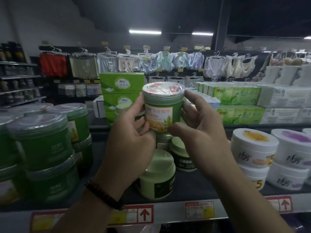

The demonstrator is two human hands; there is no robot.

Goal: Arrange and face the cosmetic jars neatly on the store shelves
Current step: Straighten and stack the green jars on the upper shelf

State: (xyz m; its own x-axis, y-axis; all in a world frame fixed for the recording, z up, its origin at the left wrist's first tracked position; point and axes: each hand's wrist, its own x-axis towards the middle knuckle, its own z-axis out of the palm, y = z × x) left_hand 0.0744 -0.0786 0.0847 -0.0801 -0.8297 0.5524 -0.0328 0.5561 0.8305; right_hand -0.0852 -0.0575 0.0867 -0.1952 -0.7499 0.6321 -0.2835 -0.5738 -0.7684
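I hold a green cosmetic jar with a clear lid and an orange-and-white label up in front of me, above the shelf. My left hand grips its left side and my right hand grips its right side and bottom. The label faces me. Below it on the dark shelf stand pale green jars, one in front and others behind, partly hidden by my hands. Stacked green jars with clear lids fill the left of the shelf.
White jars with yellow and purple lids are stacked at the right. The shelf's front rail carries price tags with red arrows. Green tissue boxes and tissue packs sit behind, with hanging garments beyond.
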